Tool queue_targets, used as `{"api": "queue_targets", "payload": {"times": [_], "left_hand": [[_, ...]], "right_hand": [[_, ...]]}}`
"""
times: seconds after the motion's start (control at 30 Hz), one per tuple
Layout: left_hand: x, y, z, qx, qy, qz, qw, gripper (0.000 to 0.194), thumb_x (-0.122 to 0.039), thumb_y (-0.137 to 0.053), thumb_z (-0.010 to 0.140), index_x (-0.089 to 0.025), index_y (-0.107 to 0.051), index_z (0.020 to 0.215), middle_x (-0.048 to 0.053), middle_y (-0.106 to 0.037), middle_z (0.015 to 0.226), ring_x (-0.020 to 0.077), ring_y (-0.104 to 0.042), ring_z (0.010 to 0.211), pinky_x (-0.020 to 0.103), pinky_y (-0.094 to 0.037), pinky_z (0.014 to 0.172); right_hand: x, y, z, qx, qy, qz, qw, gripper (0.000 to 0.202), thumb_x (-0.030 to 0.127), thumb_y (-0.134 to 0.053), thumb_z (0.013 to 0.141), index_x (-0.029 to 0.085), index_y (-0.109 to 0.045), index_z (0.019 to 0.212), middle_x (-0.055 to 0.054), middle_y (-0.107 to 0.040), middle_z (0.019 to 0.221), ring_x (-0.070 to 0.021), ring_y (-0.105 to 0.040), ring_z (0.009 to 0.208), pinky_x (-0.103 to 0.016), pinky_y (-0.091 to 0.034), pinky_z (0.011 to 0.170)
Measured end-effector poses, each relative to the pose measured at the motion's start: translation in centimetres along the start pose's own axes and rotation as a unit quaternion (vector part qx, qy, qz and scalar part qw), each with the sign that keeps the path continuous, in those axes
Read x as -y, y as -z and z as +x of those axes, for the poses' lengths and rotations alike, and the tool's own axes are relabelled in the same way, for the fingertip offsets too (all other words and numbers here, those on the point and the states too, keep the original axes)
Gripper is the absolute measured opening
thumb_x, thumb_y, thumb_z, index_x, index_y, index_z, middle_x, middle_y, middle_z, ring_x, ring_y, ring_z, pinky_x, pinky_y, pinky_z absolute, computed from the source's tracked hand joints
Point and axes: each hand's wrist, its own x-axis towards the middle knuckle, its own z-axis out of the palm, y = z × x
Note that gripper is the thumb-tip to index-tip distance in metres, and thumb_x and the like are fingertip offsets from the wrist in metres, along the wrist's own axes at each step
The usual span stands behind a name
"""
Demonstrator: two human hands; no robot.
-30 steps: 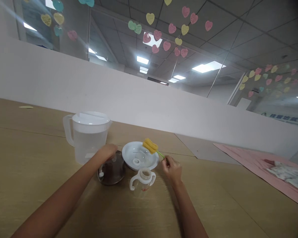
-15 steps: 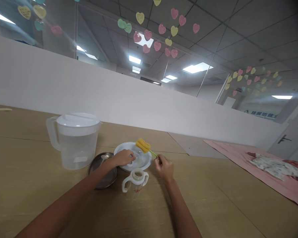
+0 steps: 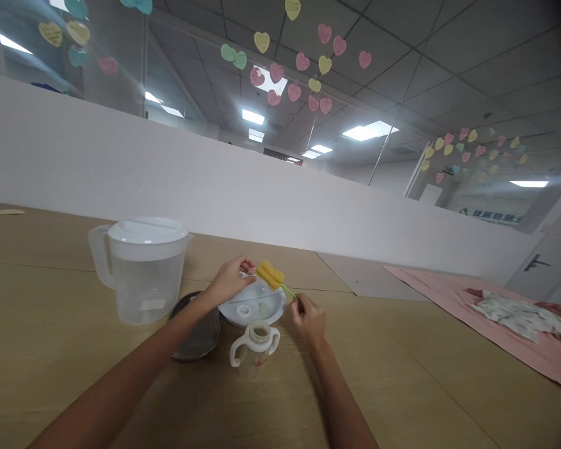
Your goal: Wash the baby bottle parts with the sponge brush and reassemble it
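My right hand [image 3: 308,318] is closed on the green handle of a brush with a yellow sponge head [image 3: 270,275]. My left hand [image 3: 234,277] is raised over the left side of a white bowl [image 3: 277,310], fingers pinched near the sponge; a small clear thing may be between them, too faint to make out. A white ring-shaped part [image 3: 243,310] lies in the bowl. In front of the bowl stands an open clear bottle with white handles [image 3: 257,349]. My left forearm passes over a dark metal plate [image 3: 199,340], hiding part of it.
A large clear lidded jug [image 3: 147,274] of liquid stands at the left behind the plate. On the far right a pink cloth [image 3: 430,293] bears a doll-like figure in patterned clothing [image 3: 509,313]. A white wall [image 3: 215,193] rises behind the table.
My left hand has lifted from inside the bowl, up and toward the sponge, uncovering the white ring-shaped part. My right hand and the brush have hardly moved. The view has tilted slightly.
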Motion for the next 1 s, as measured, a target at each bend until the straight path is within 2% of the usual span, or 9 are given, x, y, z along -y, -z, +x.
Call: {"api": "queue_targets", "payload": {"times": [0.1, 0.2, 0.37, 0.57, 0.67, 0.8, 0.9, 0.97, 1.0], "left_hand": [[-1.2, 1.3, -0.3, -0.029, -0.07, 0.04, 0.996, 0.04, -0.016, -0.06, 0.061, -0.021, -0.054, 0.1, 0.006, -0.055, 0.104, 0.0224, -0.053, 0.096, 0.035, -0.041, 0.087], [-1.8, 2.4, -0.6, -0.031, -0.113, 0.098, 0.988, 0.058, -0.014, -0.059, 0.061, -0.025, -0.046, 0.116, 0.006, -0.043, 0.12, 0.024, -0.045, 0.109, 0.036, -0.037, 0.094], [-1.4, 3.1, -0.7, 0.001, -0.118, 0.131, 0.984, 0.073, -0.007, -0.054, 0.062, -0.023, -0.032, 0.13, 0.006, -0.05, 0.109, 0.0236, -0.046, 0.105, 0.035, -0.035, 0.094], [-2.0, 2.9, -1.4, 0.054, -0.149, 0.085, 0.984, 0.083, -0.001, -0.048, 0.062, -0.027, -0.024, 0.136, 0.005, -0.052, 0.114, 0.0232, -0.046, 0.108, 0.035, -0.03, 0.097], [-2.8, 2.7, -1.7, 0.075, -0.167, 0.078, 0.98, 0.081, -0.003, -0.05, 0.063, -0.029, -0.026, 0.136, 0.006, -0.049, 0.119, 0.023, -0.046, 0.107, 0.033, -0.035, 0.092], [-3.4, 2.4, -1.9, 0.1, -0.151, 0.056, 0.982, 0.075, -0.015, -0.062, 0.064, -0.025, -0.034, 0.132, 0.006, -0.056, 0.109, 0.0228, -0.052, 0.098, 0.031, -0.039, 0.086], [-3.5, 2.2, -1.9, 0.096, -0.132, 0.035, 0.986, 0.053, -0.027, -0.062, 0.069, -0.022, -0.049, 0.12, 0.006, -0.058, 0.111, 0.0228, -0.053, 0.1, 0.031, -0.038, 0.088], [-3.5, 2.0, -1.9, 0.085, -0.112, 0.013, 0.99, 0.035, -0.037, -0.052, 0.078, -0.019, -0.056, 0.108, 0.006, -0.061, 0.108, 0.0214, -0.054, 0.098, 0.03, -0.041, 0.084], [-3.5, 1.9, -1.9, 0.082, -0.094, 0.0, 0.992, 0.033, -0.04, -0.044, 0.083, -0.017, -0.058, 0.101, 0.006, -0.063, 0.1, 0.0196, -0.057, 0.089, 0.028, -0.043, 0.077]], "right_hand": [[0.4, 0.0, 0.1, 0.004, 0.011, 0.016, 1.0, 0.022, 0.017, -0.04, 0.078, 0.016, -0.057, 0.065, 0.002, -0.05, 0.048, -0.008, -0.044, 0.044, -0.019, -0.028, 0.046], [0.7, 0.1, 0.1, 0.007, 0.019, 0.026, 0.999, 0.021, 0.017, -0.04, 0.077, 0.016, -0.058, 0.066, 0.002, -0.052, 0.05, -0.0079, -0.045, 0.045, -0.019, -0.03, 0.046], [0.7, 0.3, 0.1, -0.044, 0.001, 0.043, 0.998, 0.019, 0.017, -0.041, 0.079, 0.015, -0.06, 0.073, 0.003, -0.051, 0.05, -0.0077, -0.044, 0.043, -0.019, -0.033, 0.047], [1.0, 0.7, 0.4, -0.039, 0.084, 0.015, 0.996, 0.017, 0.015, -0.046, 0.078, 0.015, -0.063, 0.08, 0.001, -0.054, 0.053, -0.0094, -0.048, 0.049, -0.021, -0.036, 0.052], [1.0, 0.9, 0.5, -0.042, 0.115, -0.018, 0.992, 0.016, 0.016, -0.048, 0.077, 0.015, -0.063, 0.081, 0.0, -0.055, 0.055, -0.0109, -0.05, 0.052, -0.023, -0.035, 0.053], [1.1, 1.1, 0.4, -0.041, 0.143, -0.039, 0.988, 0.015, 0.017, -0.049, 0.078, 0.015, -0.063, 0.081, -0.002, -0.057, 0.057, -0.0123, -0.051, 0.056, -0.024, -0.036, 0.055], [1.3, 1.1, 0.4, -0.056, 0.149, -0.047, 0.986, 0.015, 0.016, -0.047, 0.081, 0.013, -0.062, 0.084, -0.003, -0.058, 0.06, -0.0122, -0.051, 0.056, -0.024, -0.037, 0.056], [1.6, 1.1, 0.4, -0.069, 0.157, -0.049, 0.984, 0.014, 0.015, -0.048, 0.082, 0.013, -0.061, 0.087, -0.004, -0.06, 0.062, -0.0122, -0.051, 0.057, -0.025, -0.037, 0.057], [1.7, 1.1, 0.4, -0.076, 0.163, -0.047, 0.983, 0.013, 0.015, -0.049, 0.082, 0.012, -0.06, 0.088, -0.004, -0.06, 0.063, -0.0124, -0.052, 0.058, -0.025, -0.036, 0.057]]}}
